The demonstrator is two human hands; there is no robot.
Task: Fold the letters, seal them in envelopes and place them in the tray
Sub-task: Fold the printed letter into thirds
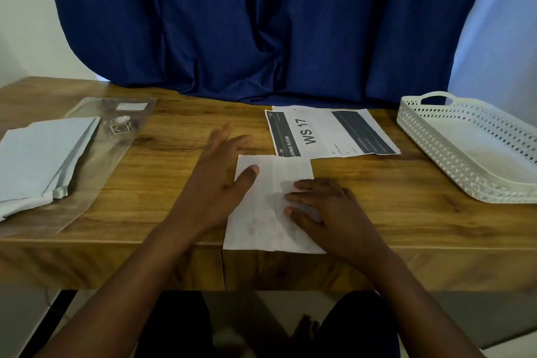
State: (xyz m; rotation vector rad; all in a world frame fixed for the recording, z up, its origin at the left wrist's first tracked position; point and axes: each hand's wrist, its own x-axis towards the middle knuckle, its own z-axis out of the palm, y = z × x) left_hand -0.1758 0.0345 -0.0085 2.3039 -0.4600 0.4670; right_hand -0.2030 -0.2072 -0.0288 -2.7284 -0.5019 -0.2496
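Two bare hands rest on a folded white letter lying at the near edge of a wooden table. Left hand: fingers straight and loosely spread, reaching over the table beyond the sheet's far left corner, thumb lying on the sheet near that corner. Right hand: palm down on the right half of the letter, fingers extended flat and close together, pressing the paper beside a lengthwise crease. Printed sheet marked "WS 17": flat, just beyond the letter, its near edge touching or slightly overlapped by the letter's far edge. White perforated tray: far right of the table, well apart from the letter. Pale envelopes: stacked at far left, partly on a clear plastic sleeve. Blue curtain: behind the table
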